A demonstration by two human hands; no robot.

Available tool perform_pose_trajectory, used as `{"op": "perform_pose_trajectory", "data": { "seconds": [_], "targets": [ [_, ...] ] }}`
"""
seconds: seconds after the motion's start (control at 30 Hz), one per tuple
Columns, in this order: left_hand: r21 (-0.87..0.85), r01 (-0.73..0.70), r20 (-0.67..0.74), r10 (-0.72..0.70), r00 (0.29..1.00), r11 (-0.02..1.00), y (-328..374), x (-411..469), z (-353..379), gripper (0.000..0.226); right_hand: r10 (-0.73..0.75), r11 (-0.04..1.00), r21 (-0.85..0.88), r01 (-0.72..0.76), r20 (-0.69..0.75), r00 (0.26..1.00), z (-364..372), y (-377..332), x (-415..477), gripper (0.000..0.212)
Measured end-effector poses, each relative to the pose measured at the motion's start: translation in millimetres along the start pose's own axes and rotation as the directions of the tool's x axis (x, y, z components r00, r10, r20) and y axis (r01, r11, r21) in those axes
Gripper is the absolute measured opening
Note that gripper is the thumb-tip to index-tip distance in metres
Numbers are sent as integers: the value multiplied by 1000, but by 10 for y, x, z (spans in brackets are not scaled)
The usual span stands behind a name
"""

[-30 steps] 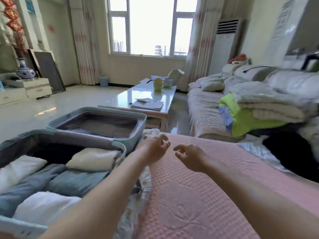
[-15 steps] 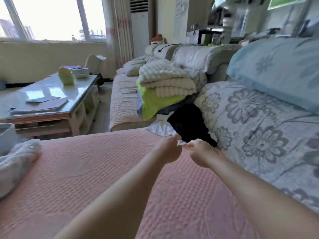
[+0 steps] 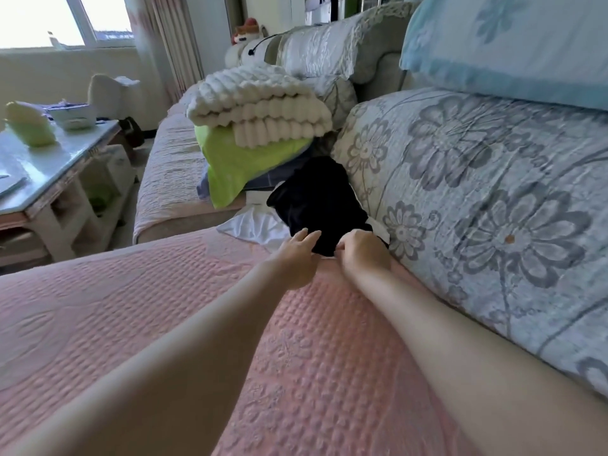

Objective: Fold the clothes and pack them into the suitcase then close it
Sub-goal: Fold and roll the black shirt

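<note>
Right hand: fingertips curl under, out of sight at the near edge of the black garment; grip unconfirmed. White garment lies partly under the black one; type indeterminate. Coffee table is cut off at the left edge, blue pillow at top and right. Far red-and-white object is too blurred to identify.

The black garment lies crumpled in a loose heap at the far end of the pink seat, its right side against the floral back cushion. The left hand rests straight fingers on its near hem and the right hand pinches it. A white garment lies rumpled partly beneath it, spreading out to its left.
</note>
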State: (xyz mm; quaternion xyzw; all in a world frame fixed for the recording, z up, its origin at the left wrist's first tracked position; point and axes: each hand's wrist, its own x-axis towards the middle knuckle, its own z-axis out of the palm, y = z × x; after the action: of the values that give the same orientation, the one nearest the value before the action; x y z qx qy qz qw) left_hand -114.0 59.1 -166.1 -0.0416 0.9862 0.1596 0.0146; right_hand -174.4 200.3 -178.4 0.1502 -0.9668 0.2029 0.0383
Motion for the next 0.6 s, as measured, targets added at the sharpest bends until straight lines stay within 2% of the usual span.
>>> {"op": "perform_pose_trajectory", "data": {
  "seconds": [0.07,0.17,0.2,0.27,0.33,0.37,0.43,0.47,0.6],
  "targets": [
    [-2,-8,-22,8,1000,1000,-71,-22,34,59,20,996,91,-15,-53,998,12,16,-12,12],
    [-6,-48,-112,47,993,999,-67,-143,8,66,-113,983,114,146,-254,960,-55,15,-152,7],
    [-9,-64,-144,62,988,998,-47,-202,-21,69,-155,962,179,205,-258,953,-97,-6,-235,7],
    [-20,-110,-220,103,970,994,-16,-341,-104,67,-203,898,364,247,-155,967,-225,-111,-463,11],
    [8,-185,-285,179,942,983,-2,-516,-220,46,-258,846,456,275,-101,961,-378,-234,-744,13],
    [35,-233,-291,233,928,972,2,-624,-282,34,-281,831,471,295,-102,954,-457,-287,-887,12],
    [63,-298,-224,305,926,952,-8,-924,-402,25,-313,814,501,293,-47,949,-595,-391,-1159,9],
    [76,-288,-170,297,940,955,-4,-1114,-459,23,-327,818,506,274,17,945,-653,-434,-1286,9],
    [143,-208,-96,222,970,968,-68,-1922,-571,16,-353,908,342,242,313,882,-889,-617,-1841,49]
  ]
}}
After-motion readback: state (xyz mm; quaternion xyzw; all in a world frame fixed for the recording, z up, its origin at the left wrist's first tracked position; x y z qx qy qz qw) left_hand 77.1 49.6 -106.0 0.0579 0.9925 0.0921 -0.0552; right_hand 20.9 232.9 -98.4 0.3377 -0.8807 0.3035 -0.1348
